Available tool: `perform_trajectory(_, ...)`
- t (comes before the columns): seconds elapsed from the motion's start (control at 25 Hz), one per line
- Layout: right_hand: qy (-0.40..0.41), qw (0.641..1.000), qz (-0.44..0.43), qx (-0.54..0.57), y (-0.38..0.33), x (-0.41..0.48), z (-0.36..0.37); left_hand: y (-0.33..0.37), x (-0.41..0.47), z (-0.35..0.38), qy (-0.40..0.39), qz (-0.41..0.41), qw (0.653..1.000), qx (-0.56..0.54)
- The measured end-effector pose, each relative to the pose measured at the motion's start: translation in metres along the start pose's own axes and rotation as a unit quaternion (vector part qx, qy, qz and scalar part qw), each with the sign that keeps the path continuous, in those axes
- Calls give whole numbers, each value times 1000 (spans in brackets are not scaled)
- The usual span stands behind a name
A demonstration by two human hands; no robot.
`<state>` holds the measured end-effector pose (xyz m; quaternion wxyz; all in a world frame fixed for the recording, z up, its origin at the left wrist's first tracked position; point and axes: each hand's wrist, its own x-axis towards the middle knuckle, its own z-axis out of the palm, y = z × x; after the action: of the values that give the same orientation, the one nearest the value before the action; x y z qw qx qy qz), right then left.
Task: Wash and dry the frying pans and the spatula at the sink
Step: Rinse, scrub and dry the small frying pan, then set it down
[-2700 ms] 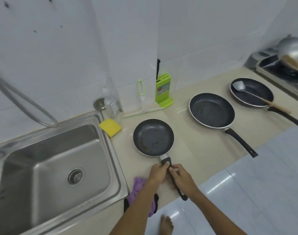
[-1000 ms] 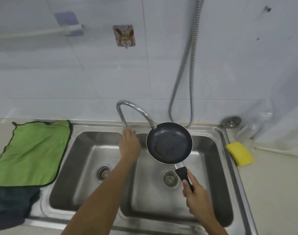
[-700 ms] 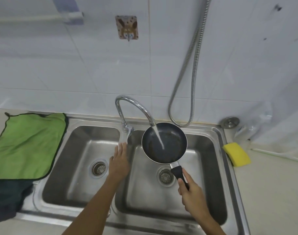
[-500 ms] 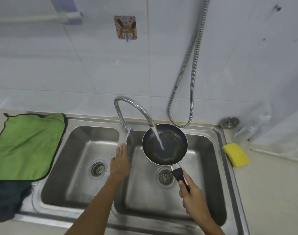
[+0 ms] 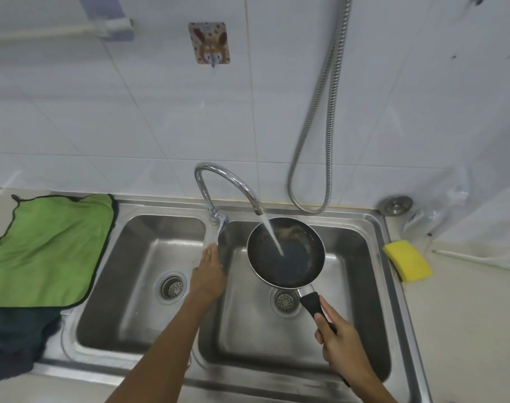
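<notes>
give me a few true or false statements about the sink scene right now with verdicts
1. Water from the faucet runs into the frying pan. True.
2. The left hand holds the pan's handle. False: the right hand grips it; the left is by the faucet lever.
3. The pan is over the right basin. True.
4. The yellow sponge lies in the left basin. False: it sits on the counter right of the sink.
5. A green cloth lies left of the sink. True.

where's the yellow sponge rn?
Head view, right side: the yellow rectangular sponge lies on the beige counter, against the steel double sink rim's right edge.
</notes>
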<state>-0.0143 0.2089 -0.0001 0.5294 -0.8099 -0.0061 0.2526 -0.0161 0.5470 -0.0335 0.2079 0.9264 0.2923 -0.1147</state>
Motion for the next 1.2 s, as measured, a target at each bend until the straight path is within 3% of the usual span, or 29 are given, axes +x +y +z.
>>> perform_trajectory(0.64, 19, 998, -40, -54, 0, 10, 8, 0, -3, -5, 3, -16, 993, -115)
perform_trajectory(0.72, 21, 997, -49, -64, -3, 9, 10, 9, -2, -7, 23, -65, 963, -261)
perform_trajectory(0.84, 20, 996, -57, -59, -8, 7, 13, 39, -6, -17, 79, -147, 856, -489)
perform_trajectory(0.92, 17, 997, -65, -47, -7, 8, 12, 48, -4, -29, 114, -141, 797, -576)
perform_trajectory(1.04, 22, 998, -57, -34, -2, 6, 11, 53, 21, -58, 116, -72, 804, -579)
perform_trajectory(1.2, 32, 998, -57, -25, -9, -2, 8, 69, 39, -104, 82, -71, 853, -511)
